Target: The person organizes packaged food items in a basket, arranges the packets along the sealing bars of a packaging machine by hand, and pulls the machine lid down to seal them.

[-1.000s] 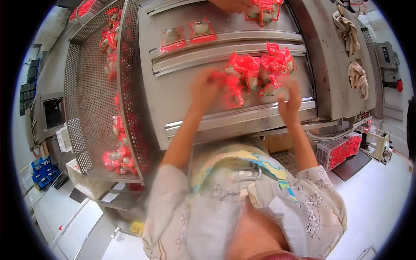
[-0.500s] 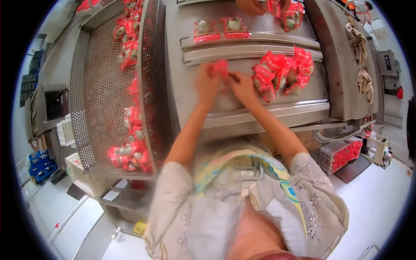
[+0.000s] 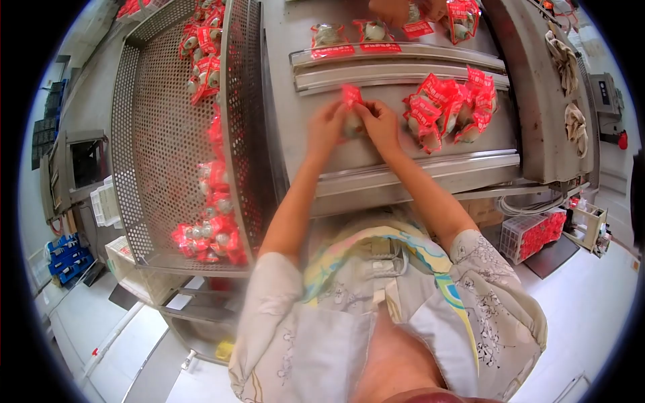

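Between my two hands is a red-and-clear plastic pouch [image 3: 353,122] with a pale, round, egg-like item inside. Its red end points away from me. My left hand [image 3: 325,132] pinches the pouch from the left, slightly blurred. On the other side, the fingers of my right hand [image 3: 381,126] are closed on its upper edge. Just right of that hand, a pile of similar filled pouches [image 3: 445,111] rests on the metal table [image 3: 336,158]. Beyond a metal rail [image 3: 396,66], two more pouches [image 3: 377,35] lie side by side.
A perforated metal bin [image 3: 168,141] on the left holds several pouches [image 3: 210,238] along its right wall. At the far side, a co-worker's hands [image 3: 391,11] handle another pouch. A second rail [image 3: 416,176] runs along the near table edge. Cloths [image 3: 576,131] hang at right.
The pouch and my hands were blurred and are now steadier, with the pouch's clear part visible between them. The far co-worker's pouch has come lower, toward the rail. The whole view has shifted slightly.
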Available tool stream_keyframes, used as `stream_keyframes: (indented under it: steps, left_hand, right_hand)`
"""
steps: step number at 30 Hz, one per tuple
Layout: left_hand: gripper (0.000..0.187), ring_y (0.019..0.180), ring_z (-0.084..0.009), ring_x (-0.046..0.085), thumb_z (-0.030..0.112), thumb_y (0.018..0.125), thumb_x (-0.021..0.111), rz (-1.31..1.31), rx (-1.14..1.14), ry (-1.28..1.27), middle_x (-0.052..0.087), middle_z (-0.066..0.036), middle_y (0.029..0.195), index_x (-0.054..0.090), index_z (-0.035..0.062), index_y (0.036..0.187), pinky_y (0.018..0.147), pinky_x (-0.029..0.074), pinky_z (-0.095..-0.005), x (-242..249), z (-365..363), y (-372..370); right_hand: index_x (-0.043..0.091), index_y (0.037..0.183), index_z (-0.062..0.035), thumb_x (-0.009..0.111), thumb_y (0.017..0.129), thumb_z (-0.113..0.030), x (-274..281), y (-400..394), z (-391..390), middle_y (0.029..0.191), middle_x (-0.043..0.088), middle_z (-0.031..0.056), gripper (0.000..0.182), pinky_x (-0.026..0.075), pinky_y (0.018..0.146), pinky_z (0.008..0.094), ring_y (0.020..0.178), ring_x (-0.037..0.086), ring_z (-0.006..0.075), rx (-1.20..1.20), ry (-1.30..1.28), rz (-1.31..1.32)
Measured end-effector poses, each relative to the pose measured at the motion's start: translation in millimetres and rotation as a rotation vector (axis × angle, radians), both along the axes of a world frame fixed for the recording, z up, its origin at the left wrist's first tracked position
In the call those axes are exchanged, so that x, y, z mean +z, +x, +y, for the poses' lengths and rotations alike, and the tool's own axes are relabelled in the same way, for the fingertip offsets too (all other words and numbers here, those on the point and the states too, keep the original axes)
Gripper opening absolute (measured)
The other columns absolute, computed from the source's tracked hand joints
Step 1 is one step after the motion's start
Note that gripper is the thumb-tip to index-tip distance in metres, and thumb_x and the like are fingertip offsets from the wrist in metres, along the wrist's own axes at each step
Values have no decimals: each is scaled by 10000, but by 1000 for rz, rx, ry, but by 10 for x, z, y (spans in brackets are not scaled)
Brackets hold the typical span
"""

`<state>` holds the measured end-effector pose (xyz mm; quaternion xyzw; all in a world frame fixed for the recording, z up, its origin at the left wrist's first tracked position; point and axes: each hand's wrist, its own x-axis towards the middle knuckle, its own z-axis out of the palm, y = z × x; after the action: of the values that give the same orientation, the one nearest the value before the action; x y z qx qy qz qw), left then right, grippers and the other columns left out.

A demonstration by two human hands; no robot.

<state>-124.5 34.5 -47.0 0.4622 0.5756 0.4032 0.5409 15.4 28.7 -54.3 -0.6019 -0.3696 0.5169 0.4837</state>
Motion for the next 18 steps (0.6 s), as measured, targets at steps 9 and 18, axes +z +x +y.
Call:
stream_keyframes:
  steps: [9, 18]
  left_hand:
    - [231, 623, -37, 507, 174, 931, 590, 77, 251, -1, 616, 23, 715, 688, -32, 964, 552, 410, -207, 102, -41, -71]
    - [180, 614, -82, 576, 142, 919, 553, -124, 407, -64, 632, -25, 765, 647, -7, 883, 541, 488, -229, -447, -228, -239]
  right_hand:
    - [693, 798, -23, 647, 890, -269, 31, 42, 184, 609, 582, -17, 267, 405, 475, 233, 532, 511, 48, 93, -40, -87]
    - [705, 722, -55, 602, 810, -438, -126, 67, 534, 638, 654, 110, 405, 481, 584, 344, 587, 633, 210, 450, -233, -562]
